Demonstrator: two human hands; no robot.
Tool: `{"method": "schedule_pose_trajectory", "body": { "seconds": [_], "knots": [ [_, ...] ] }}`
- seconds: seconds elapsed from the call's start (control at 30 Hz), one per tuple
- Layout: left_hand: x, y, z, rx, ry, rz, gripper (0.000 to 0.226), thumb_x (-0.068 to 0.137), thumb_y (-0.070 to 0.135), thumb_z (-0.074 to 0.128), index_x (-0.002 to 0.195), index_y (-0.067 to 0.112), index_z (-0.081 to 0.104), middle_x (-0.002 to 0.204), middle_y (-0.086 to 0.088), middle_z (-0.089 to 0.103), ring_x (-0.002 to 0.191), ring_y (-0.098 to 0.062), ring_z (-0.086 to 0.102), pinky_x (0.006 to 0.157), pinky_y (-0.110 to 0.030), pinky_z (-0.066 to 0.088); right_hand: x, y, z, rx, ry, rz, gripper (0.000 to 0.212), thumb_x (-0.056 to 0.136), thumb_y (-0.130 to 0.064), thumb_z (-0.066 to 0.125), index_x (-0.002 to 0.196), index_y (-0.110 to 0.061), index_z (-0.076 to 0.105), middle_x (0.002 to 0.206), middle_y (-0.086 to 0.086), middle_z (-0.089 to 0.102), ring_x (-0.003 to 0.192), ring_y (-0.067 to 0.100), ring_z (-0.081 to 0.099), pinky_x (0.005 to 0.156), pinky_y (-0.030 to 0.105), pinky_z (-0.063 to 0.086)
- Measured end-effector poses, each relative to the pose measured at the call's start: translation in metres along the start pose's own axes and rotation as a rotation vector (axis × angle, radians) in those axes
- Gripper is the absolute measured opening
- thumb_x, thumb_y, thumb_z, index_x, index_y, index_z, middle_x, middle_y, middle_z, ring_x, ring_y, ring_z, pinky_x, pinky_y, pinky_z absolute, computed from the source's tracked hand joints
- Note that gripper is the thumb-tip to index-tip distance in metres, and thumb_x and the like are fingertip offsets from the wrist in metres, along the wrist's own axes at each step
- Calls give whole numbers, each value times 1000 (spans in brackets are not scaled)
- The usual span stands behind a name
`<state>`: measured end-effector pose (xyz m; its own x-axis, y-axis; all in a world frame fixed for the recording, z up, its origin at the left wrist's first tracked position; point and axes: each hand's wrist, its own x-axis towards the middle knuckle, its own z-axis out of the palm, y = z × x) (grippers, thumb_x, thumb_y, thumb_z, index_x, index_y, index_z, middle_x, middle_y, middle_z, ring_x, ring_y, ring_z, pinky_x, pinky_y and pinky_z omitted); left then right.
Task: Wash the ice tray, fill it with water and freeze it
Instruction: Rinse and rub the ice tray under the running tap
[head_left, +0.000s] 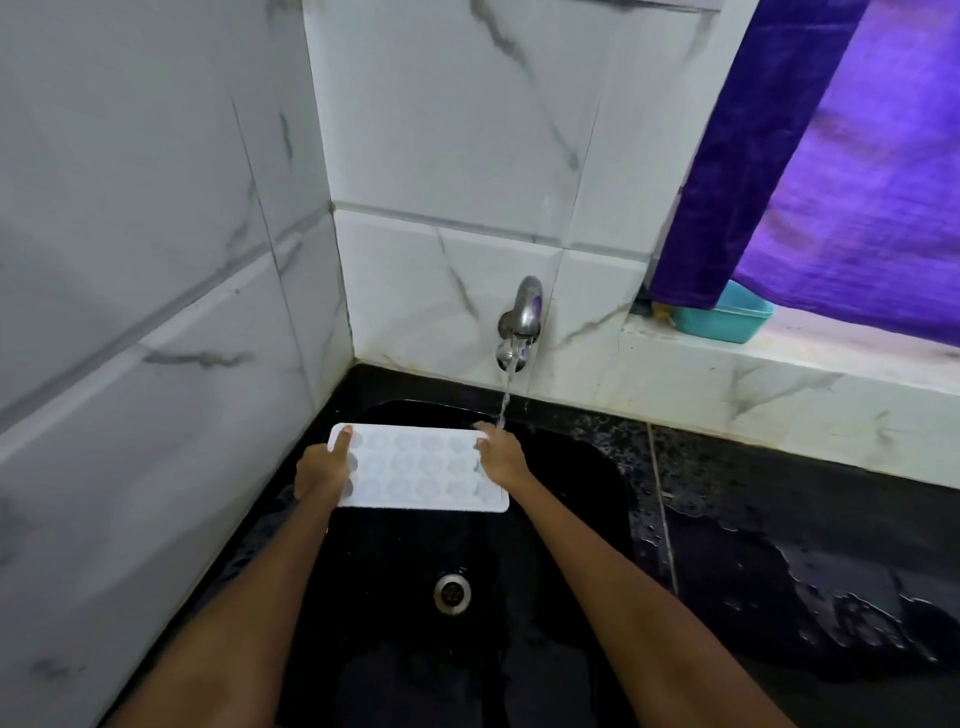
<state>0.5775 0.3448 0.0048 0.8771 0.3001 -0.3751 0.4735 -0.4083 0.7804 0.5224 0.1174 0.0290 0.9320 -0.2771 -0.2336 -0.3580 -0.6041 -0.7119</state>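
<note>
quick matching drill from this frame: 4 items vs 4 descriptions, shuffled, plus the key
Things
1. ice tray
2. tap
3. teal tub
4. drain

Descriptions
A. on the window ledge, partly under the purple curtain
B. in the bottom of the black sink
C. on the tiled wall, running water
D. held over the sink, left hand and right hand at its ends

Pairs: 1-D, 2-C, 3-A, 4-B
</note>
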Motion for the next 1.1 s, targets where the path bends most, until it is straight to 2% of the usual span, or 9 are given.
{"method": "schedule_pose_trajectory", "body": {
  "seconds": [0.17, 0.3, 0.4, 0.47, 0.6, 0.73, 0.83, 1.0, 1.1],
  "knots": [
    [-16, -4, 6, -82, 100, 0, 67, 93, 54, 45, 103, -9, 66, 113, -27, 64, 107, -41, 60, 92, -42, 46, -1, -13, -18, 151, -44, 78, 61, 97, -25, 45, 147, -6, 17, 147, 18, 36, 134, 32, 39, 104, 33, 36],
    [-40, 11, 22, -259, 151, -92, 75, 98, 57, 26, 120, -7, 59, 128, -28, 56, 118, -42, 54, 101, -43, 41, -5, -23, -42, 126, 6, 7, 52, 95, -21, 50, 138, -2, 29, 135, 19, 45, 123, 32, 46, 93, 32, 41],
    [-49, 19, 43, -849, -195, -324, 90, 88, 74, 14, 140, 7, 43, 141, -10, 47, 132, -31, 43, 116, -43, 27, -11, -18, -60, 123, 111, -157, 15, 90, -2, 52, 104, 3, 52, 97, 17, 54, 94, 24, 52, 70, 27, 39],
    [-52, 20, 53, -1112, -459, -352, 89, 87, 75, 9, 136, 11, 45, 130, -8, 48, 127, -29, 42, 115, -51, 25, -15, -9, -69, 148, 183, -223, 18, 78, 18, 47, 78, 1, 54, 83, 20, 60, 86, 22, 56, 61, 17, 39],
    [-59, 28, 72, -1226, -567, -342, 32, 103, 27, 33, 95, 3, 53, 112, -20, 53, 96, -35, 55, 77, -44, 58, -22, 17, -86, 144, 383, -334, 21, 70, 24, 46, 70, 10, 62, 77, 31, 65, 96, 37, 64, 84, 3, 38],
    [-67, 34, 94, -1155, -663, -287, 56, 94, -9, 25, 146, 14, 27, 118, -13, 54, 93, -25, 57, 73, -31, 56, -26, 51, -110, 172, 453, -324, 27, 62, 27, 44, 56, 8, 62, 95, 33, 64, 114, 31, 51, 101, 32, 35],
    [-72, 35, 107, -1063, -740, -270, 54, 87, -10, 23, 130, 18, 40, 116, -10, 57, 89, -25, 62, 68, -34, 57, -27, 74, -124, 239, 453, -253, 46, 60, 26, 41, 48, -15, 59, 112, 24, 60, 115, 33, 54, 100, 37, 43],
    [-98, 42, 132, -1006, -823, -251, 51, 89, 7, 35, 59, 8, 76, 64, -7, 74, 53, -18, 72, 49, -18, 56, -48, 81, -151, 355, 540, -113, 51, 67, 29, 34, 46, -15, 49, 113, 19, 63, 111, 24, 57, 86, 18, 42],
    [-107, 55, 150, -995, -754, -221, 46, 102, 24, 34, 75, 12, 70, 88, -12, 71, 48, -11, 70, 42, -17, 53, -53, 89, -157, 312, 552, -97, 51, 67, 26, 31, 45, -17, 48, 124, 21, 60, 116, 25, 54, 98, 25, 38]
  ]
}}
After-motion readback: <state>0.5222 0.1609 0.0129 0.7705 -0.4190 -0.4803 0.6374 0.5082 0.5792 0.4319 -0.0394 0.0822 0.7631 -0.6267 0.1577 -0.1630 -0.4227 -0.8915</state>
